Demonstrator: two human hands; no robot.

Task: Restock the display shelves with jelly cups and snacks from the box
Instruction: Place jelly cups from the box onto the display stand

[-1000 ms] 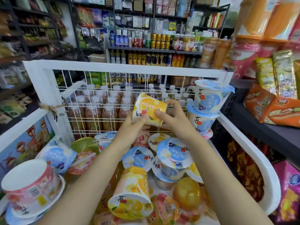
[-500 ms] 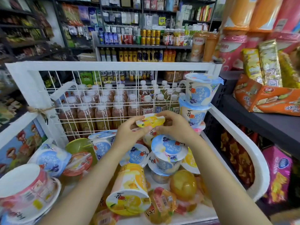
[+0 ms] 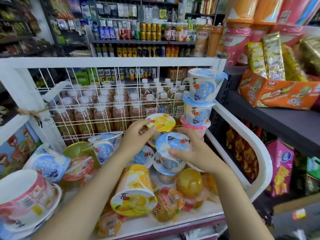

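A white wire display bin [image 3: 110,61] holds several jelly cups. My left hand [image 3: 136,137] pinches the rim of a yellow-lidded jelly cup [image 3: 161,122] standing upright at the back of the pile. My right hand [image 3: 192,153] grips a blue-lidded blueberry cup [image 3: 173,144] just in front of it, thumb on the lid's near edge. A stack of two blue cups on a pink one [image 3: 202,101] stands at the bin's right rear corner. A large yellow cup [image 3: 134,191] lies on its side below my arms.
Pink cups [image 3: 26,198] are stacked at the left front; blue cups [image 3: 48,163] and a green bowl [image 3: 78,149] lie left. Drink bottles [image 3: 103,111] stand behind the wire. A dark shelf [image 3: 277,122] on the right carries orange snack boxes [image 3: 280,94].
The yellow cup came down from in front of the wire and now stands on the pile. My right hand left it and took hold of the blue cup.
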